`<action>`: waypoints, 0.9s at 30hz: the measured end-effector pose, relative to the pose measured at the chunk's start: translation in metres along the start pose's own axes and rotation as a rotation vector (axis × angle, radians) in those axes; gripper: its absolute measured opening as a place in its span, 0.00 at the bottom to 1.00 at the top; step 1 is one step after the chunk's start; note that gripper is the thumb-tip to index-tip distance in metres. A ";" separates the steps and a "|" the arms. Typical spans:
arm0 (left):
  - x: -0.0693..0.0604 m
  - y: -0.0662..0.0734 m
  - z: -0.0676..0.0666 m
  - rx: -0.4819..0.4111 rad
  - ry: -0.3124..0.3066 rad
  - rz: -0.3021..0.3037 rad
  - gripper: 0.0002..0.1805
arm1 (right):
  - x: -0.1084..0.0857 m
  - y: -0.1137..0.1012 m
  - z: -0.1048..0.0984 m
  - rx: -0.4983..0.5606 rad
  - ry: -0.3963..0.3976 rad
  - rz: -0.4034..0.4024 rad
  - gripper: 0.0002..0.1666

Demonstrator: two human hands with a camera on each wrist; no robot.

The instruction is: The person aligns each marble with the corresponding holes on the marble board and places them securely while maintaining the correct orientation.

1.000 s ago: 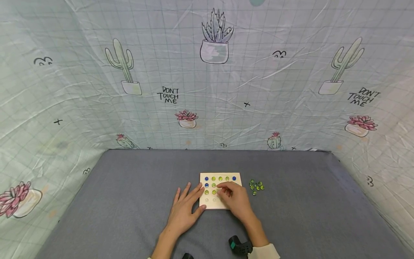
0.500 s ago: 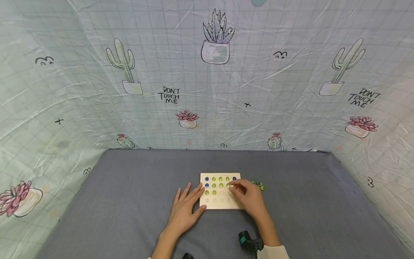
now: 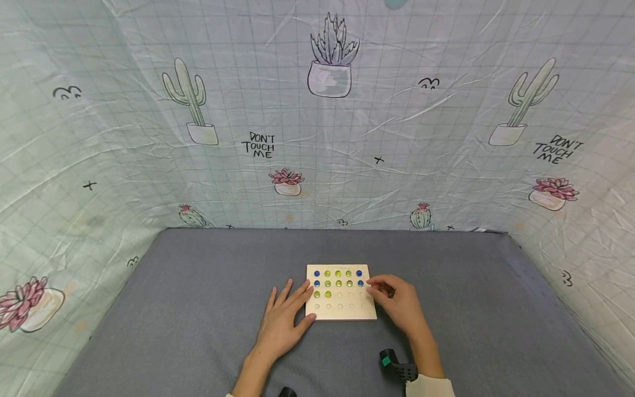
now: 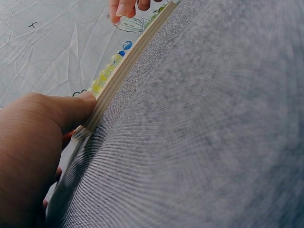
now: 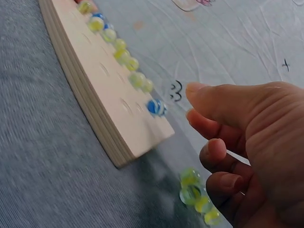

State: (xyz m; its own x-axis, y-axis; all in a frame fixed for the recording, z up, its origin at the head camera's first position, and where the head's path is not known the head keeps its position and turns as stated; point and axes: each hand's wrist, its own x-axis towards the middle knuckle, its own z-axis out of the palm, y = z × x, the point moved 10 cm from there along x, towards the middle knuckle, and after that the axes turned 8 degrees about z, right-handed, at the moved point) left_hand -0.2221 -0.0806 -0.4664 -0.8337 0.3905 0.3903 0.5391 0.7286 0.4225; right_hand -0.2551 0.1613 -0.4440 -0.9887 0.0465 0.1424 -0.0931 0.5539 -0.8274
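A pale wooden board (image 3: pixel 322 316) with rows of round hollows lies on the grey cloth. Blue and yellow-green marbles (image 3: pixel 339 283) fill its two back rows; two yellow-green ones sit at the left of the third. My left hand (image 3: pixel 283 328) lies spread at the left edge, fingers on the board; its thumb (image 4: pixel 80 107) touches the side. Just off the right edge, my right hand (image 3: pixel 399 303) has bent fingers, with no marble visible between thumb and forefinger in the right wrist view. Beside that hand (image 5: pixel 266 137) are loose yellow-green marbles (image 5: pixel 192 194), hidden behind it in the head view.
Grey cloth (image 3: pixel 198 286) covers the table around the board. A patterned curtain (image 3: pixel 337 127) hangs behind and along both sides. A black band (image 3: pixel 399 368) with a small device is on my right wrist.
My right hand has moved right across the second row and off the board's edge. Yellow-green marbles and a blue one at that row's right end are now uncovered. The left hand has stayed put.
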 end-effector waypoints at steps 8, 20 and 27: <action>0.000 0.000 0.000 -0.003 -0.001 0.002 0.32 | -0.001 0.012 -0.010 -0.002 -0.026 0.001 0.09; 0.000 0.000 0.000 -0.001 0.006 0.002 0.32 | -0.003 0.034 -0.032 0.012 0.033 0.071 0.09; -0.001 0.000 0.000 0.004 0.017 0.009 0.32 | -0.003 0.045 -0.037 -0.012 0.044 0.107 0.10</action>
State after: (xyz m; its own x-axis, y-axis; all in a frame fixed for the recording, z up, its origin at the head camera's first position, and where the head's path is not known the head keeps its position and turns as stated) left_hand -0.2216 -0.0811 -0.4664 -0.8269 0.3874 0.4076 0.5458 0.7273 0.4160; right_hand -0.2524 0.2170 -0.4619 -0.9869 0.1419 0.0772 0.0145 0.5537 -0.8326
